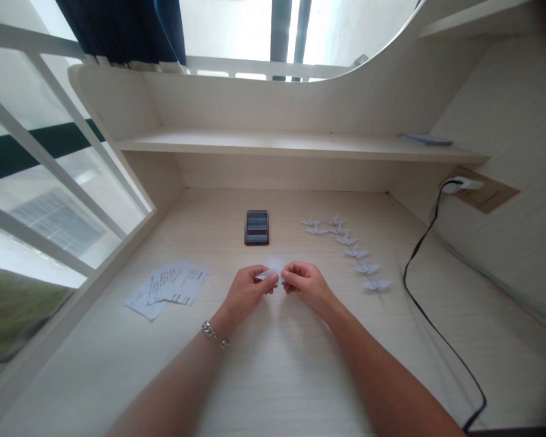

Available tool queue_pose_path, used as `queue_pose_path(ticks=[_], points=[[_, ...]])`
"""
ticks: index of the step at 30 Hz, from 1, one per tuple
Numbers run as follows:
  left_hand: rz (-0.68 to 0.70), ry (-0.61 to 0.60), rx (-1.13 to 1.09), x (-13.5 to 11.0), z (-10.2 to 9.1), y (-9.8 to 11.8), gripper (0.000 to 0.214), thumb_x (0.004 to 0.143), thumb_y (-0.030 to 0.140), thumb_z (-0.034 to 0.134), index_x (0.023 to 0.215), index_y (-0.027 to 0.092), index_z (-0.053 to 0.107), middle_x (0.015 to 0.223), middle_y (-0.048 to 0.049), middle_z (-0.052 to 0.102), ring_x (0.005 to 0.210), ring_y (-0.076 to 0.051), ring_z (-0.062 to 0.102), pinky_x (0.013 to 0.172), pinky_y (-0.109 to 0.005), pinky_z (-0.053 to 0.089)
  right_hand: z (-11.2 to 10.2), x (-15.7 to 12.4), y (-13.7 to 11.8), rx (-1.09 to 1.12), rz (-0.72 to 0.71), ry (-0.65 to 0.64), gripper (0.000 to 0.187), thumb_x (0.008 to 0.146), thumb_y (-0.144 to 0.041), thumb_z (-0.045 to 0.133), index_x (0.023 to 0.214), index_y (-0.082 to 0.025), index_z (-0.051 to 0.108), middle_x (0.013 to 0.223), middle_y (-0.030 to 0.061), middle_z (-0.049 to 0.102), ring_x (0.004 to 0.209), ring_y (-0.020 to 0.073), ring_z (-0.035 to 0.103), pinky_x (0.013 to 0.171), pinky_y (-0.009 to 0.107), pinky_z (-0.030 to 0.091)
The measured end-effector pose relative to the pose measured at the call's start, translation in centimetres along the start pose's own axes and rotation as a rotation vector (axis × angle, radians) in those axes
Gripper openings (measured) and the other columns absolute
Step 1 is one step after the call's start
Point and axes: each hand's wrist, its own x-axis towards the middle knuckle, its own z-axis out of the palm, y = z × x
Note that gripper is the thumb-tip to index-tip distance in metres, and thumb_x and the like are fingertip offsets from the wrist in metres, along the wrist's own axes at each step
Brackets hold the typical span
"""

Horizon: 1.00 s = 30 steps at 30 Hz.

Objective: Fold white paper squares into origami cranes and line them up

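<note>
My left hand (250, 289) and my right hand (306, 283) meet over the middle of the pale wooden desk (273, 364). Both pinch one small piece of white paper (273, 269), fingers curled round its edges. The paper is partly folded and partly hidden by my fingers. A chain bracelet (215, 334) sits on my left wrist. To the right of my hands, several folded paper cranes (352, 249) lie in a curving row on the desk.
A phone (256, 227) lies flat behind my hands. Printed paper slips (170, 288) are spread at the left. A black cable (430, 285) runs from a wall plug (464, 184) down the right side. A shelf (300, 144) spans the back, with a flat blue item (425, 139) on it.
</note>
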Motion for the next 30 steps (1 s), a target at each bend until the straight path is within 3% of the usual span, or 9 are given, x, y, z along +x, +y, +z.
queue_pose_path(ticks=[5, 10, 18, 24, 30], points=[[0.000, -0.057, 0.124, -0.28, 0.14, 0.18, 0.028, 0.069, 0.040, 0.062, 0.070, 0.012, 0.065, 0.061, -0.0049, 0.062, 0.055, -0.013, 0.055, 0.050, -0.021, 0.041, -0.11, -0.01, 0.04, -0.111, -0.072, -0.060, 0.020, 0.072, -0.035, 0.060, 0.072, -0.015, 0.059, 0.064, 0.0006, 0.059, 0.059, 0.0112, 0.054, 0.053, 0.022, 0.043], [-0.089, -0.077, -0.022, -0.31, 0.15, 0.08, 0.029, 0.068, 0.038, 0.065, 0.074, 0.010, 0.064, 0.064, -0.0061, 0.064, 0.058, -0.013, 0.056, 0.054, -0.023, 0.043, -0.10, 0.18, 0.15, -0.104, -0.060, -0.006, 0.021, 0.070, -0.036, 0.061, 0.070, -0.015, 0.058, 0.061, -0.0013, 0.056, 0.055, 0.0097, 0.052, 0.053, 0.023, 0.044], [-0.096, -0.080, -0.094, -0.25, 0.01, 0.10, 0.025, 0.071, 0.036, 0.064, 0.076, 0.011, 0.066, 0.066, -0.0063, 0.064, 0.060, -0.012, 0.056, 0.057, -0.022, 0.043, -0.30, 0.14, 0.18, -0.123, -0.115, 0.021, 0.020, 0.072, -0.034, 0.060, 0.069, -0.015, 0.061, 0.059, -0.0014, 0.055, 0.052, 0.0090, 0.050, 0.052, 0.023, 0.043], [-0.078, 0.011, -0.204, -0.07, -0.20, -0.13, 0.024, 0.070, 0.034, 0.065, 0.075, 0.010, 0.067, 0.066, -0.0065, 0.064, 0.061, -0.011, 0.057, 0.057, -0.021, 0.044, -0.53, 0.03, -0.08, -0.034, -0.048, 0.014, 0.025, 0.067, -0.036, 0.066, 0.079, -0.015, 0.062, 0.064, 0.0001, 0.060, 0.054, 0.0106, 0.055, 0.054, 0.025, 0.047], [-0.063, 0.090, -0.190, 0.01, 0.17, 0.04, 0.033, 0.064, 0.032, 0.071, 0.090, 0.011, 0.067, 0.085, -0.0097, 0.068, 0.066, -0.016, 0.063, 0.064, -0.028, 0.051, -0.69, 0.10, 0.02, -0.062, -0.095, -0.005, 0.021, 0.068, -0.032, 0.066, 0.077, -0.014, 0.063, 0.059, 0.0000, 0.060, 0.051, 0.0097, 0.054, 0.049, 0.023, 0.045]])
